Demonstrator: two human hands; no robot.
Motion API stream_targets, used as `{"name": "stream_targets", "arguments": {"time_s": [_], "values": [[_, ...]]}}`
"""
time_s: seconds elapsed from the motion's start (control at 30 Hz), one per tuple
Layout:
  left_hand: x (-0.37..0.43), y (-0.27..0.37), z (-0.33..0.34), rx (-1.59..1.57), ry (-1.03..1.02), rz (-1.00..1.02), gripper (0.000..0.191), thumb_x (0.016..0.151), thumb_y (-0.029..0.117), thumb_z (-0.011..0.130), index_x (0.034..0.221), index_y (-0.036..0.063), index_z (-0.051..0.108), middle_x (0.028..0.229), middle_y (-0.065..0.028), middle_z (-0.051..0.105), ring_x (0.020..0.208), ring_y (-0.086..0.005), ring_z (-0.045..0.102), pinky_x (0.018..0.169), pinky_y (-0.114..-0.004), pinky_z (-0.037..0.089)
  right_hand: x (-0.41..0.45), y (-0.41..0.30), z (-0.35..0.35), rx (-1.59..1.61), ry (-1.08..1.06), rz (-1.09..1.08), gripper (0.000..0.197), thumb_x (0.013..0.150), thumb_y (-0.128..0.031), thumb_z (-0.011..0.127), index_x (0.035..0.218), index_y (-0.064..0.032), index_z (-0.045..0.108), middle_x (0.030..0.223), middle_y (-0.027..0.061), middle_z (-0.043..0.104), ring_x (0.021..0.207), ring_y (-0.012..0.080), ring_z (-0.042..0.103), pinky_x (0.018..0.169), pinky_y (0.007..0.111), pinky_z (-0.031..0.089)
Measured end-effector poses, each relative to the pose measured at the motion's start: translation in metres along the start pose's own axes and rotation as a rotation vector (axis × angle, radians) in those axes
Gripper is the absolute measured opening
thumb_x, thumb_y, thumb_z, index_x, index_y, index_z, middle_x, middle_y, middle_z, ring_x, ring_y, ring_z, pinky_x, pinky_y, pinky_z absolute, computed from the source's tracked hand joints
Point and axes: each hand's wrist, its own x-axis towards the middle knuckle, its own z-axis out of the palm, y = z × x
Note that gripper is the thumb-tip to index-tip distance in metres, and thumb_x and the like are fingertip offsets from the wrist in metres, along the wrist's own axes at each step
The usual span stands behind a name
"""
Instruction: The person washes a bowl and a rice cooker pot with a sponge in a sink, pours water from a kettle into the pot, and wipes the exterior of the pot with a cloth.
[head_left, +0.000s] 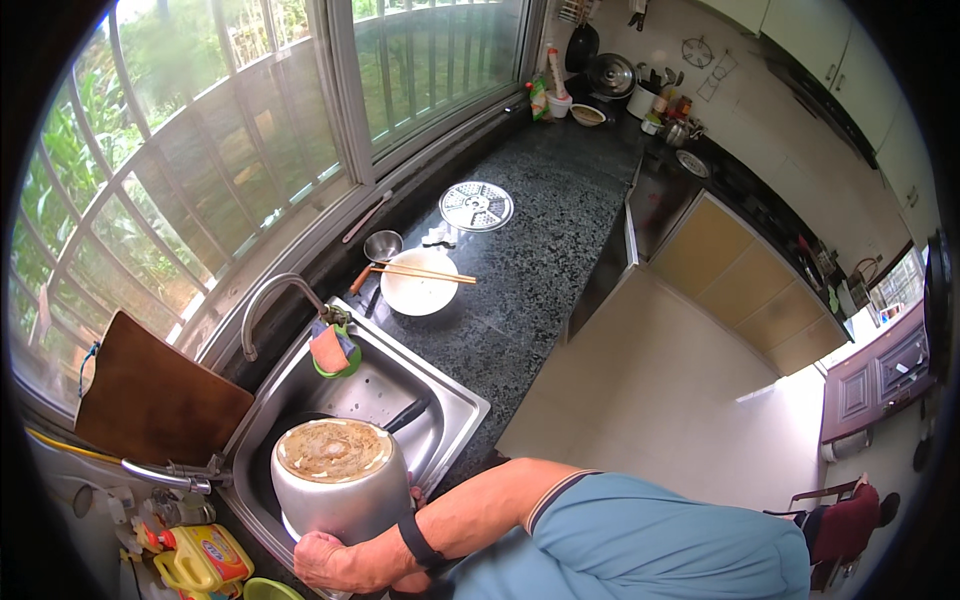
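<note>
An upturned metal pot (337, 510) with a browned, scuffed base is held over the stainless steel sink (469, 412). My right hand (326, 561), its wrist in a black band, grips the pot's lower edge at the near left. My left hand (417, 496) is mostly hidden behind the right forearm; only a few fingers show against the pot's right side. Beneath the pot lies a dark pan (281, 431), its black handle (409, 415) slanting across the basin. A green holder (343, 369) with an orange sponge (328, 350) hangs by the faucet (262, 300).
White bowl (416, 300) bears chopsticks (442, 275); near it are a small metal bowl (383, 245) and perforated steamer plate (476, 206). A wooden board (157, 397) leans left of the sink. Yellow bottle (206, 559) stands at lower left. A person (847, 521) sits far right.
</note>
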Motion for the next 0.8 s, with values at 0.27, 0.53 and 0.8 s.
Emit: {"name": "stream_targets", "arguments": {"time_s": [0.27, 0.53, 0.8], "values": [[-0.032, 0.028, 0.032, -0.611, 0.14, -0.122, 0.033, 0.09, 0.027, 0.064, 0.114, 0.0065, 0.058, 0.106, -0.0108, 0.063, 0.094, -0.0247, 0.06, 0.076, -0.037, 0.048, -0.051, 0.005, -0.01, -0.053, 0.145, -0.113, 0.01, 0.067, -0.021, 0.067, 0.066, -0.0134, 0.074, 0.061, 0.0033, 0.063, 0.055, 0.0241, 0.061, 0.033, 0.04, 0.038], [-0.091, 0.024, 0.059, -0.89, 0.51, -0.073, 0.026, 0.09, 0.026, 0.064, 0.108, 0.0067, 0.06, 0.098, -0.009, 0.065, 0.085, -0.0235, 0.062, 0.068, -0.035, 0.049, -0.087, -0.022, -0.016, -0.2, 0.2, -0.516, 0.007, 0.069, -0.017, 0.068, 0.066, -0.0181, 0.073, 0.059, -0.0061, 0.06, 0.045, 0.0163, 0.054, 0.032, 0.034, 0.03], [-0.117, 0.049, 0.11, -1.013, 0.914, -0.021, 0.021, 0.091, 0.024, 0.064, 0.102, 0.0068, 0.062, 0.089, -0.0071, 0.066, 0.076, -0.0223, 0.063, 0.059, -0.034, 0.049, -0.13, 0.026, -0.028, 0.142, 0.45, -0.57, 0.013, 0.07, -0.019, 0.064, 0.07, -0.006, 0.066, 0.062, 0.0067, 0.058, 0.052, 0.0206, 0.055, 0.036, 0.035, 0.035]]}}
